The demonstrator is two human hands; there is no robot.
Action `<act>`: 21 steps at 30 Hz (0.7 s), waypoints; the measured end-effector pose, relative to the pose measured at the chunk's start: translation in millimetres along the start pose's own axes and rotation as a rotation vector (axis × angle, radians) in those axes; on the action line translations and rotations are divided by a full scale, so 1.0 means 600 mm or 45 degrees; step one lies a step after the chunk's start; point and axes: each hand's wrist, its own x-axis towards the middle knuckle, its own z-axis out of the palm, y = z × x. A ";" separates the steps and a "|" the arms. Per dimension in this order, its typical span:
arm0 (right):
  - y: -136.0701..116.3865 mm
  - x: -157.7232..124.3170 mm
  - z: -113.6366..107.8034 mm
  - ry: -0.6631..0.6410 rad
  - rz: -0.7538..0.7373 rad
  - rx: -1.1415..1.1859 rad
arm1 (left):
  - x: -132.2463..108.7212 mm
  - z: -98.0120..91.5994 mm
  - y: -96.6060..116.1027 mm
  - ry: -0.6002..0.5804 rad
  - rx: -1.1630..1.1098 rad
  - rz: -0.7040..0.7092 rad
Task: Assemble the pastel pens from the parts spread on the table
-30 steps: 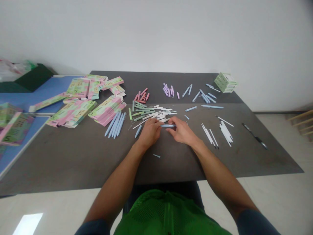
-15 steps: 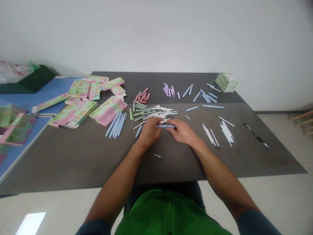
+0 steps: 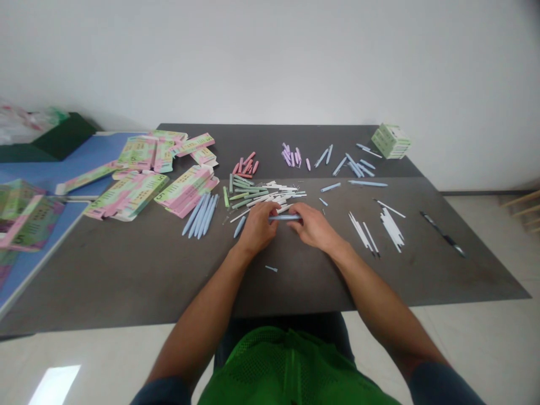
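Observation:
My left hand [image 3: 258, 227] and my right hand [image 3: 314, 226] meet over the dark table [image 3: 126, 270], both pinched on one light blue pen [image 3: 285, 217] held crosswise between them. Just beyond my fingers lies a pile of white refills and green pen parts [image 3: 261, 196]. A row of finished light blue pens [image 3: 201, 214] lies to the left of my left hand, and one more blue pen [image 3: 239, 226] rests beside it. A tiny blue piece [image 3: 270, 269] lies on the table near my left wrist.
Flat pink-and-green cartons [image 3: 139, 191] are heaped at the left, some on a blue table [image 3: 50, 169]. Red parts [image 3: 247, 165], purple parts [image 3: 292, 156] and blue parts [image 3: 350, 166] lie farther back. White refills [image 3: 390, 228], a black pen [image 3: 442, 236] and a green box [image 3: 390, 140] sit to the right.
The blue pen between my hands has shifted slightly to the left and my fingers have closed in around it. Little else has moved.

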 end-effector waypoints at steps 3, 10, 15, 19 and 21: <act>0.001 0.000 -0.002 -0.020 -0.053 -0.010 | 0.000 -0.001 -0.001 -0.003 0.011 0.004; -0.002 0.000 -0.001 -0.015 0.004 -0.040 | 0.001 -0.001 0.001 -0.046 0.024 -0.036; 0.001 -0.001 -0.001 0.043 0.000 -0.036 | 0.003 -0.007 0.002 -0.039 0.051 -0.040; 0.004 -0.001 -0.005 0.102 0.008 -0.047 | 0.005 -0.015 -0.001 -0.074 0.135 -0.097; 0.005 0.000 -0.005 0.109 0.012 -0.074 | 0.005 -0.016 -0.004 -0.152 0.180 -0.121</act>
